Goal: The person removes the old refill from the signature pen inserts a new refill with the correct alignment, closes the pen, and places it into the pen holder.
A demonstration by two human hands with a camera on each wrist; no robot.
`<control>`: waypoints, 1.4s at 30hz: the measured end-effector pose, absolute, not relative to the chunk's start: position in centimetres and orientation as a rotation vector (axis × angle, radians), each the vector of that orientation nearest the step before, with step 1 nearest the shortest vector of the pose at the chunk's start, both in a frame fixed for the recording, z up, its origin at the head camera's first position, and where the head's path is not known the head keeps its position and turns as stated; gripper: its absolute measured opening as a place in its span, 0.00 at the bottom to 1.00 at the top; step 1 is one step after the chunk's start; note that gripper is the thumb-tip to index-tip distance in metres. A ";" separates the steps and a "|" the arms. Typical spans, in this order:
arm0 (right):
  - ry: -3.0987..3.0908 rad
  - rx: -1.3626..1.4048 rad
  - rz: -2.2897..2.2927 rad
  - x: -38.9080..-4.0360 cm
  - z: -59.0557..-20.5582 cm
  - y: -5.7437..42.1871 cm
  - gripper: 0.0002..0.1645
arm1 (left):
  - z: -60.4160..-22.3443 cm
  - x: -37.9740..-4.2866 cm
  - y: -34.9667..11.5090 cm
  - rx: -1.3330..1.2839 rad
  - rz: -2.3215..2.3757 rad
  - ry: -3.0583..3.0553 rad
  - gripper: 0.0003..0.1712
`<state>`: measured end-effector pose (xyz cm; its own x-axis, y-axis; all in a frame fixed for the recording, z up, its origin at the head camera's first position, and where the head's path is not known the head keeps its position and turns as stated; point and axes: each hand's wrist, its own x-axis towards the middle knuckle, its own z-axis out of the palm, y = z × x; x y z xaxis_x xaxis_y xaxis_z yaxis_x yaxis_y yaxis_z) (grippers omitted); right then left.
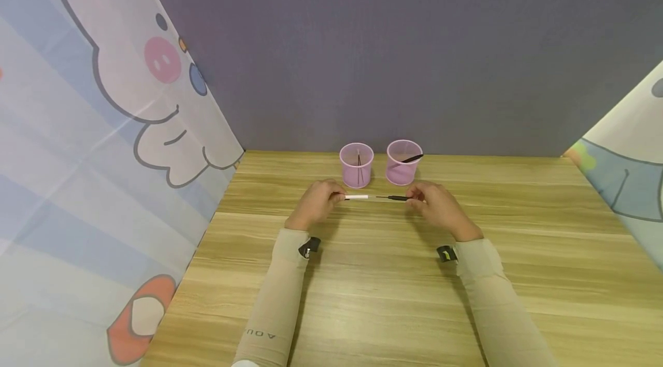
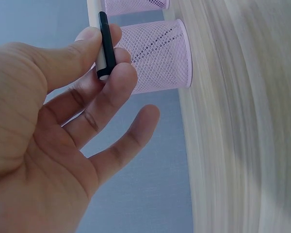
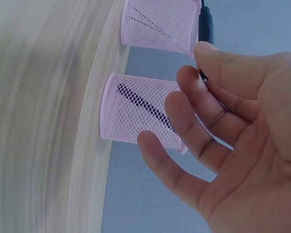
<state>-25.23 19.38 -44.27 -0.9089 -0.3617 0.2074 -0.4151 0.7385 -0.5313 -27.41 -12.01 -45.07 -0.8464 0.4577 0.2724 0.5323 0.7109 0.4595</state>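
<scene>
1. Basically, far left is a cartoon-print cloth [image 1: 46, 142], running down beside the worktop [image 1: 362, 298].
2. Left arm: beige sleeve [image 1: 282, 286] with lettering, black wrist strap [image 1: 311, 246] near the cuff.
3. Left hand [image 1: 317, 203]: grip together, thumb and fingers pinching a white tube [image 1: 357, 197]. Lowest finger sticks out clear. Left wrist view shows a black clip [image 2: 106, 46] along the tube, right at the fingertips.
4. White tube points right, raised off the worktop, just in front of the left cup [image 1: 366, 174]. Cup is pink mesh, upright, thin dark sticks [image 1: 359, 161] leaning inside.
5. Between the hands: thin rod [image 1: 382, 197], pale toward the tube, dark toward the right hand. Can't tell exactly where it meets the tube.
6. Right cup [image 1: 396, 176]: same pink mesh, upright, beside the left one with a small gap. Black pen [image 1: 412, 158] tilted in it, top end over the right rim.
7. Black handle [image 1: 399, 198] carries the dark end of the rod, roughly in line with the tube, in front of the right cup.
8. Right hand [image 1: 437, 206]: grip clamped on the black handle by thumb and forefinger, other fingers spread. Beige sleeve behind it.
9. Far right: another printed cloth [image 1: 637, 154].
</scene>
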 end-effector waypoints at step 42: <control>-2.826 0.633 0.886 -25.3 -44.2 19.4 0.03 | -47.3 -27.1 -9.7 -0.775 -0.669 -3.058 0.04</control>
